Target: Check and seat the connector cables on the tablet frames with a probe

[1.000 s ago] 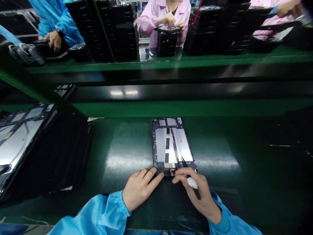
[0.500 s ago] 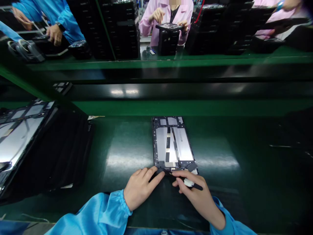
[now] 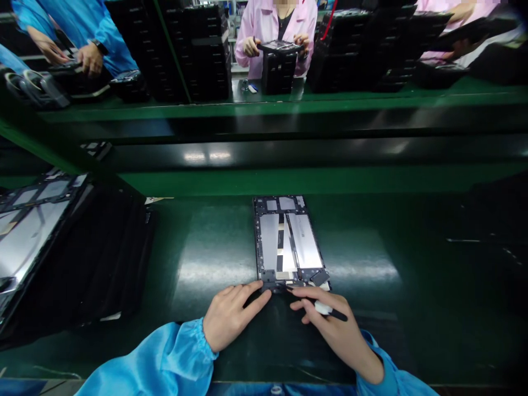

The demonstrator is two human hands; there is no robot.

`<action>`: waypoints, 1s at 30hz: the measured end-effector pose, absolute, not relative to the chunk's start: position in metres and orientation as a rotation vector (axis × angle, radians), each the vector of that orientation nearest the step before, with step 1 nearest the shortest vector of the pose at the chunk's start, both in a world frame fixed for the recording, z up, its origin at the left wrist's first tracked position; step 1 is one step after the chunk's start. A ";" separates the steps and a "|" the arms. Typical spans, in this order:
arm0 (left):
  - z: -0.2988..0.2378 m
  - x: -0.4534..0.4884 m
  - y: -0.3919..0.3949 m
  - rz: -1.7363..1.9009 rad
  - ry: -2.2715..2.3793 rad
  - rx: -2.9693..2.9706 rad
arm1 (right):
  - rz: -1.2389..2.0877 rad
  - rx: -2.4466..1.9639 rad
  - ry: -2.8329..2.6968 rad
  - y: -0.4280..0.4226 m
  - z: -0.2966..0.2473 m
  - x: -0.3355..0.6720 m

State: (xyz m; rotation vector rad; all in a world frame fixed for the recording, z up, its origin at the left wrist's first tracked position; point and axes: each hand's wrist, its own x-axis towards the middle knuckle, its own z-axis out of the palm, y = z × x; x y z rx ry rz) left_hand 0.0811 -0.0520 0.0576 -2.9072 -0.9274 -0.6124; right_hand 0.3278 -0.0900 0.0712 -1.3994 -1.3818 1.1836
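Note:
An opened tablet [image 3: 270, 239] lies flat on the green bench, its silvery inside and a dark ribbon cable [image 3: 281, 242] showing. My left hand [image 3: 231, 313] grips the tablet's near left corner, fingertips at the side and thumb at the near edge. Between the fingers of my right hand [image 3: 330, 319] is a pair of black tweezers [image 3: 324, 309] with a white wrap. Their dark tip reaches the tablet's near edge, by the small parts there. A small dark flap [image 3: 319, 277] sits tilted at the near right corner. The fingers partly cover the near edge.
On the left stands a tall stack of opened tablets [image 3: 37, 206]. A green post [image 3: 53, 137] rises behind it. Across the line, co-workers in pink [image 3: 251, 25] and blue [image 3: 76, 27] handle devices among black stacks [image 3: 206, 55]. Dark objects [image 3: 499, 220] lie at the right.
The view has shifted slightly. My hands stay at the tablet's near edge, with the tweezers turned a little. Across the line, the pink-sleeved person's raised hand has lowered to the device.

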 end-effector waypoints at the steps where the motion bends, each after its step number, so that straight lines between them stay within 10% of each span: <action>1: 0.058 0.080 -0.052 -0.623 -0.928 -2.905 | 1.194 -1.373 -1.423 -0.090 0.070 0.325; 18: 0.066 0.080 -0.088 -0.668 -0.682 -3.208 | 1.565 -1.475 -1.111 -0.110 0.072 0.331; 30: 0.066 0.080 -0.094 -0.522 -0.645 -3.222 | 1.311 -1.429 -1.870 -0.100 0.078 0.316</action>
